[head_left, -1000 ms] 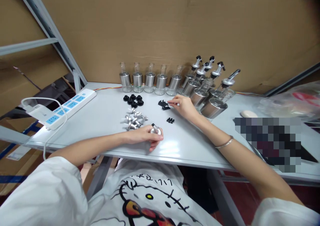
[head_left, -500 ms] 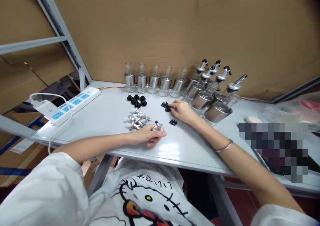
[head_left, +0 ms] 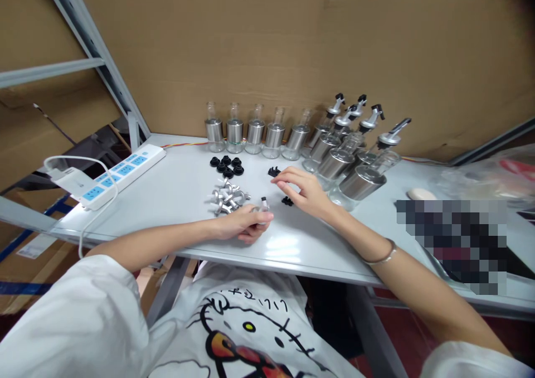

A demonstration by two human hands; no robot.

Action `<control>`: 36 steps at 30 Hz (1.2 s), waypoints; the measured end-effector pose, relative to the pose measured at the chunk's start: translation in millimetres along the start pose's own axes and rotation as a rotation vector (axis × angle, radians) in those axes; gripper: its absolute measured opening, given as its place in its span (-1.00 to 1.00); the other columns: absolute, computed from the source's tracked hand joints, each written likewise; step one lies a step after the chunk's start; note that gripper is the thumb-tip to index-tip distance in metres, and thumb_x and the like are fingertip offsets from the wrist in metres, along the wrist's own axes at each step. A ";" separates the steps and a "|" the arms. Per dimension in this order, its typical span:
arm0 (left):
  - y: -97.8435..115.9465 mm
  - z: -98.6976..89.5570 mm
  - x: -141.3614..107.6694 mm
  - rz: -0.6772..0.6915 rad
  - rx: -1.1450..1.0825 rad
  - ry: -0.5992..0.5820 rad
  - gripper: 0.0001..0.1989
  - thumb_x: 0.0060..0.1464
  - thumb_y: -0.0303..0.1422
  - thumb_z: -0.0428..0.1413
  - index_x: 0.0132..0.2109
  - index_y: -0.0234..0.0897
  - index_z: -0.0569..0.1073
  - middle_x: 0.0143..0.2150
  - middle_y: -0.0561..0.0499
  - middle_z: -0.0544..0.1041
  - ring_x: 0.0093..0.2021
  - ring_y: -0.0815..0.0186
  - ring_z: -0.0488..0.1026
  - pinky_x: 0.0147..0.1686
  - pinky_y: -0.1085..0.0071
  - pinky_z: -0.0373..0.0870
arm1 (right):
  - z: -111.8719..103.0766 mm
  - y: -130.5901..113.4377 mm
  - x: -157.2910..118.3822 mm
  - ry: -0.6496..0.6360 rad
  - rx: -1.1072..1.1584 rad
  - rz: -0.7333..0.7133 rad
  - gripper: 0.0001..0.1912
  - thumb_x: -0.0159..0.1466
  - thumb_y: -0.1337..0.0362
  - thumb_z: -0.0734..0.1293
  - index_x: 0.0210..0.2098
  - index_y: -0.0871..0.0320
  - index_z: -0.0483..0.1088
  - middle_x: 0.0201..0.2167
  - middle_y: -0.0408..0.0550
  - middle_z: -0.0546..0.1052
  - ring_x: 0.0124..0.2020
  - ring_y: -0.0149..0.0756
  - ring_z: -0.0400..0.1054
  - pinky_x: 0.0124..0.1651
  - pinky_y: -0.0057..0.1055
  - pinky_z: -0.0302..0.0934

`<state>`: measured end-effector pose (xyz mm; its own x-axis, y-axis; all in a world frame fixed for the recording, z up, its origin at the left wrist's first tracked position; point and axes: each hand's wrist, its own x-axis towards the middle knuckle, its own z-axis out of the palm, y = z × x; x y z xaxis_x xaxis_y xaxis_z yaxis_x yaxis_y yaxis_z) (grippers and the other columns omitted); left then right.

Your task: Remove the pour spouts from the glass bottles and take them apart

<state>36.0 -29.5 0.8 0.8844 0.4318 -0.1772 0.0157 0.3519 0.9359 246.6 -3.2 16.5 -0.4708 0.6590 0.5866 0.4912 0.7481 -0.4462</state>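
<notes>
My left hand, near the front of the table, is closed around a silver pourer spout with a black tip pointing up. Its fingers hide most of the spout. My right hand hovers over the table with its thumb and forefinger bent close together; I cannot make out what lies between them. Several small black flap pieces lie just beyond its fingertips. Beneath it, a few tiny black parts are partly covered. Left of my hands sit a pile of silver pourer spouts and a cluster of black stoppers.
A row of glass bottles with metal sleeves stands along the cardboard wall. Bottles fitted with pourers crowd the right rear. A white power strip lies at left. At right are a white oval object and plastic bags.
My right hand has drawn back from the black flap pieces, nearer to me, and now covers part of the tiny black parts. The spout in my left hand has tilted slightly.
</notes>
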 end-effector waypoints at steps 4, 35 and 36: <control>-0.3 -0.1 -0.9 0.019 0.017 -0.014 -0.39 -0.07 0.15 0.14 -0.61 -0.23 0.09 -0.75 0.28 -0.05 -0.80 0.57 -0.05 -0.73 0.52 -0.15 | 6.4 -26.4 -3.0 -0.112 0.334 0.087 -0.69 0.35 0.13 0.21 -0.28 0.18 0.50 -0.33 -0.01 0.52 -0.30 -0.35 0.40 -0.20 -0.36 0.28; -10.2 -11.6 3.0 -0.022 -0.249 -0.172 -0.55 -0.04 0.02 0.19 -0.33 -0.34 0.39 -0.61 0.09 0.46 -0.58 0.35 0.42 -0.40 0.38 0.37 | -2.9 -23.5 -7.1 -0.147 -0.362 -0.418 -0.77 0.36 0.34 0.08 -0.22 0.17 0.36 -0.22 0.06 0.52 -0.31 -0.31 0.34 -0.21 -0.32 0.18; -10.3 -10.3 3.0 -0.021 -0.246 -0.184 -0.59 -0.04 -0.03 0.21 -0.36 -0.33 0.38 -0.65 0.13 0.41 -0.61 0.37 0.39 -0.43 0.40 0.37 | -2.5 -22.4 -7.2 -0.142 -0.413 -0.468 -0.77 0.35 0.35 0.08 -0.24 0.16 0.35 -0.22 0.07 0.51 -0.33 -0.31 0.32 -0.22 -0.32 0.16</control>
<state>33.7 -23.3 -12.5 0.9550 0.2726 -0.1170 -0.0583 0.5592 0.8269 240.8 -24.8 24.0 -0.7828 0.2946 0.5482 0.4384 0.8862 0.1497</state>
